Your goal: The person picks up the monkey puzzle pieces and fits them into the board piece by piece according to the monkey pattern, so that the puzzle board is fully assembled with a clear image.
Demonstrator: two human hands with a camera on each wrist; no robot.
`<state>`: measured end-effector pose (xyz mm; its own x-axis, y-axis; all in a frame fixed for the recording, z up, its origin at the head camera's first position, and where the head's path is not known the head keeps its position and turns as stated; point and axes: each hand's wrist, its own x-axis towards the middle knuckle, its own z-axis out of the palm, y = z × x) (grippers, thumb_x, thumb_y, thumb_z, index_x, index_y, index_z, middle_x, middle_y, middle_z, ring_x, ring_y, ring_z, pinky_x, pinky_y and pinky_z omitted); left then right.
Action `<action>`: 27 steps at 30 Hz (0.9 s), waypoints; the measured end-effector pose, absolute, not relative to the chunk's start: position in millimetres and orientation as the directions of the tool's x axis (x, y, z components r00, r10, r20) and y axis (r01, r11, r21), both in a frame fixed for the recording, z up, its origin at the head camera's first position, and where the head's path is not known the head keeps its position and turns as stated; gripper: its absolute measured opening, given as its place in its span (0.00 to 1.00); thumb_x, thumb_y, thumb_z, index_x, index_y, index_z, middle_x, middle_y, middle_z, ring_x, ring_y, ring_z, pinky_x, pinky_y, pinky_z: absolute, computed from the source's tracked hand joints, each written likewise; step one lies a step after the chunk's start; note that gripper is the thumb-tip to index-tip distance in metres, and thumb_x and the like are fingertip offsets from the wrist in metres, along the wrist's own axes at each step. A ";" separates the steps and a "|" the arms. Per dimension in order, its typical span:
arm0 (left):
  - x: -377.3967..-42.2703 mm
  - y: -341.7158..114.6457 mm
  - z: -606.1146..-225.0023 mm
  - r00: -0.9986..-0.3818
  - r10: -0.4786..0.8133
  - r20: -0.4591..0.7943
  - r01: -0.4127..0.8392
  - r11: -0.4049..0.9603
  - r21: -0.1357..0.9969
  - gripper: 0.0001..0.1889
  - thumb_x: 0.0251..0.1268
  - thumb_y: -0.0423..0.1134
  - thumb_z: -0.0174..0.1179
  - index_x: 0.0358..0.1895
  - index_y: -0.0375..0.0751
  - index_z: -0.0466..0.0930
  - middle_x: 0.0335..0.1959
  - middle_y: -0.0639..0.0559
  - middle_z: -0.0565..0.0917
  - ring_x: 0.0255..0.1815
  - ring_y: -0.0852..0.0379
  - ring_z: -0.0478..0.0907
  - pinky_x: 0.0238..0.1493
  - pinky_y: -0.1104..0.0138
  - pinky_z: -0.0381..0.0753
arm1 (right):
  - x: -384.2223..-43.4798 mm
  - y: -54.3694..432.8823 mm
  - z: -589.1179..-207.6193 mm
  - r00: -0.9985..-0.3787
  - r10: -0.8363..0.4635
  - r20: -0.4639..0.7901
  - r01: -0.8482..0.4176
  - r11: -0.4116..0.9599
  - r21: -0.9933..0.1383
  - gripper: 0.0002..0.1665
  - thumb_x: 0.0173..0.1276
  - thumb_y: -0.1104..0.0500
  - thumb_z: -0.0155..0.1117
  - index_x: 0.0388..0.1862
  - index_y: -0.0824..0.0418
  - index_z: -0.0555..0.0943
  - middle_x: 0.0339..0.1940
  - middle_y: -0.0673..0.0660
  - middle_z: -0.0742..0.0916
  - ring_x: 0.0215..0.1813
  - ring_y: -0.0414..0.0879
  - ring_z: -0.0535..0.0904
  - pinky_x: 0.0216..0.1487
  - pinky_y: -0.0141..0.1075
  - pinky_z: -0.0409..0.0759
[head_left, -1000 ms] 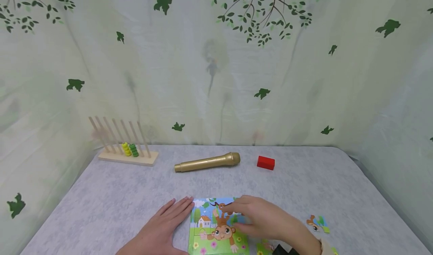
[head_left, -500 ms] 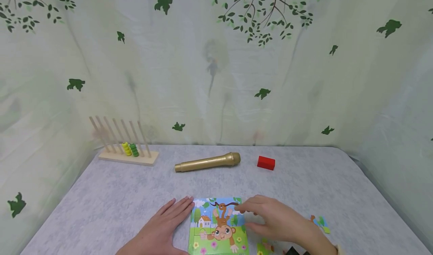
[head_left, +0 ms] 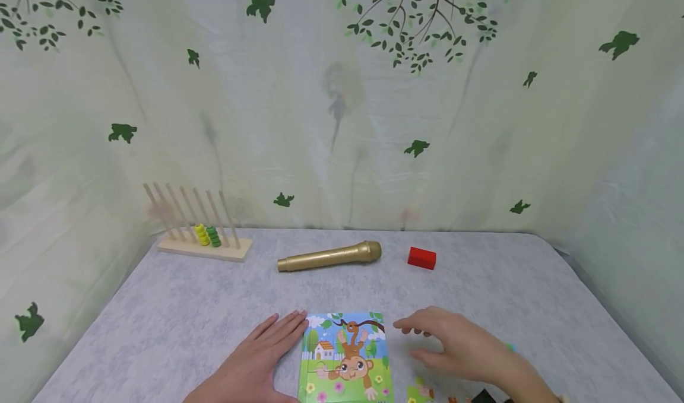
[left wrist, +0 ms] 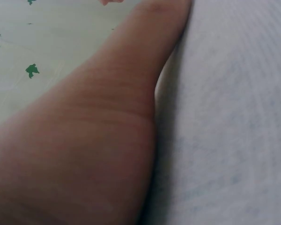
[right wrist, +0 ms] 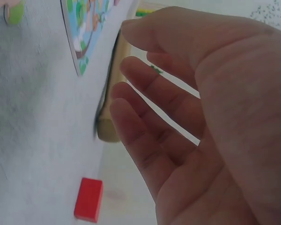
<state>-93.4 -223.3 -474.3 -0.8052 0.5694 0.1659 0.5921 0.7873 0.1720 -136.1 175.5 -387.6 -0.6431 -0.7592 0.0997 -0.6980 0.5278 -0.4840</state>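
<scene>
A monkey jigsaw puzzle (head_left: pixel 332 364) in a flat square board lies near the table's front. My left hand (head_left: pixel 256 358) rests flat along its left edge, fingers straight and fingertips at the upper left corner. The left wrist view shows mostly the base of this hand (left wrist: pixel 98 122) beside the tabletop. To the right of the puzzle, my right hand (head_left: pixel 459 343) hovers apart from it, fingers loosely bent. In the right wrist view nothing lies between its thumb and fingers. Below this hand is a loose puzzle piece (head_left: pixel 419 393); another piece (head_left: pixel 510 347) is mostly hidden behind the wrist.
Along the back stand a wooden peg rack (head_left: pixel 203 248) with yellow and green beads, a gold toy microphone (head_left: pixel 328 257) and a red block (head_left: pixel 422 258). A black object (head_left: pixel 484 396) shows at the bottom edge, by the right wrist. Behind hangs a leaf-printed curtain (head_left: pixel 240 124).
My right hand has moved off the puzzle's upper right part to the right, uncovering the branch and the right edge. The left hand has stayed in place.
</scene>
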 end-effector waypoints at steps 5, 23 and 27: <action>-93.7 -222.5 -473.3 -0.808 0.568 0.158 0.589 0.789 0.177 0.65 0.49 0.88 0.50 0.82 0.42 0.59 0.82 0.50 0.63 0.81 0.54 0.60 0.77 0.81 0.22 | -140.0 190.7 -383.3 -0.652 -0.746 0.137 -0.699 0.521 -0.490 0.26 0.69 0.58 0.73 0.66 0.49 0.80 0.56 0.45 0.87 0.50 0.40 0.82 0.48 0.35 0.87; -92.5 -222.4 -473.5 -0.814 0.559 0.156 0.580 0.790 0.197 0.65 0.49 0.88 0.51 0.82 0.43 0.59 0.83 0.51 0.62 0.82 0.54 0.59 0.77 0.81 0.24 | -161.9 237.3 -379.7 -0.732 -0.680 0.044 -0.587 0.597 -0.546 0.28 0.69 0.46 0.73 0.65 0.52 0.79 0.59 0.52 0.86 0.51 0.44 0.83 0.50 0.38 0.88; -92.8 -222.0 -473.1 -0.814 0.560 0.156 0.581 0.791 0.191 0.65 0.48 0.88 0.51 0.82 0.43 0.59 0.83 0.51 0.62 0.82 0.54 0.59 0.77 0.81 0.23 | -166.6 246.8 -382.7 -0.750 -0.661 0.015 -0.552 0.614 -0.564 0.31 0.68 0.41 0.73 0.65 0.53 0.79 0.59 0.52 0.86 0.51 0.44 0.82 0.50 0.36 0.87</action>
<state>-92.8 -222.0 -473.1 -0.8138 0.5597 0.1565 0.5809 0.7912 0.1912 -166.6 246.8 -382.7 -0.7505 -0.6607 0.0146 -0.5518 0.6143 -0.5640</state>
